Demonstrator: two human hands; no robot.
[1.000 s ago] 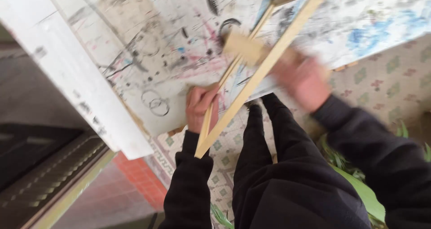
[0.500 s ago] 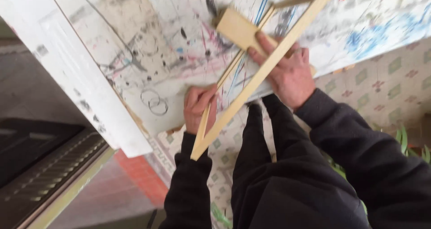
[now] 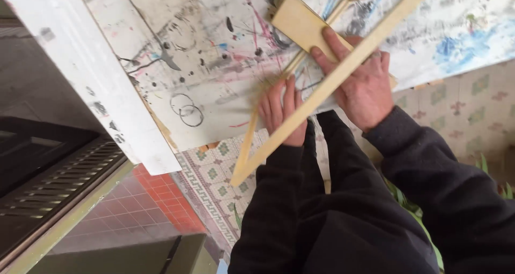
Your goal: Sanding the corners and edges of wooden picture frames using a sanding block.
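Keep your left hand (image 3: 282,113) flat on the thin wooden strips (image 3: 322,89) at centre frame and your right hand (image 3: 360,83) pressing the small plywood block (image 3: 301,23) onto the paint-spattered surface (image 3: 214,54) at upper centre, apparently squaring the joint. Half a second ago the right hand sat looser and lower.

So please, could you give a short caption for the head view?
Both hands, left hand and right hand, press a wooden frame on a paint-stained table.

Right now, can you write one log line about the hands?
left hand: flat on wooden frame | right hand: on wooden block | surface: paint-stained table
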